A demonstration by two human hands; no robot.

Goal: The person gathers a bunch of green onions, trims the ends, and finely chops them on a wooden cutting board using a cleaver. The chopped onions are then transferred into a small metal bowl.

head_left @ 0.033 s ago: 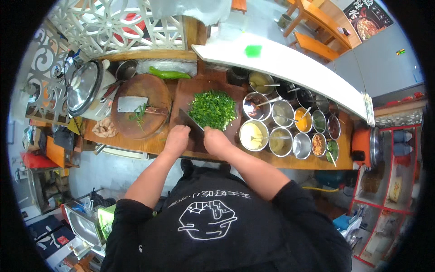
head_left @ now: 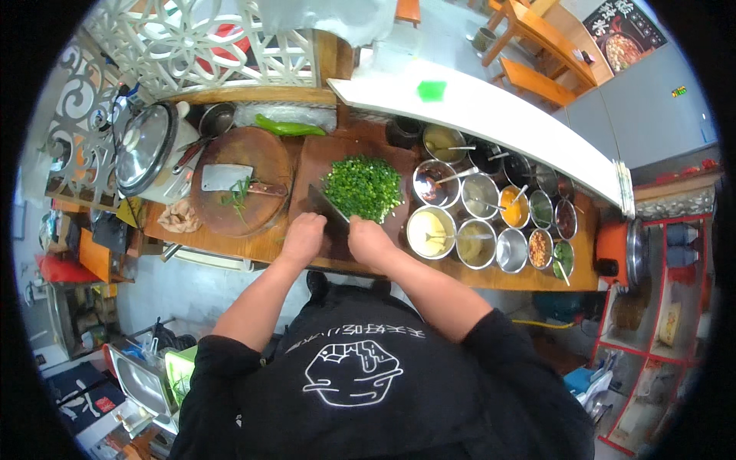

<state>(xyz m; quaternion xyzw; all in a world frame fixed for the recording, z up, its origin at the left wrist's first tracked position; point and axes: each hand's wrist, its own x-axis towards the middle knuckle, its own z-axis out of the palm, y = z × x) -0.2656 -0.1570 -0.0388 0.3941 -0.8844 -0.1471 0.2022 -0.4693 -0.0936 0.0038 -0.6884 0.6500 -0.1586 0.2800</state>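
A heap of chopped green scallions (head_left: 364, 188) lies on a brown rectangular cutting board (head_left: 391, 147). Along its near left side slants the dark blade of a kitchen knife (head_left: 328, 204). My right hand (head_left: 371, 242) is closed at the blade's near end, gripping the knife; the handle is hidden in it. Beside the blade's left side, my left hand (head_left: 304, 236) is closed with its knuckles up. Its fingertips are hidden, so whether it touches the blade or holds anything does not show.
To the left, a cleaver (head_left: 226, 177) and green scraps lie on a round wooden chopping block (head_left: 253, 146). A large lidded pot (head_left: 146, 149) stands beyond it. Several metal bowls (head_left: 512, 248) of sauces and toppings crowd the right side. Green peppers (head_left: 287, 126) rest behind the boards.
The whole view has shifted very slightly to the right and down. Both hands and the knife keep their places at the scallion heap.
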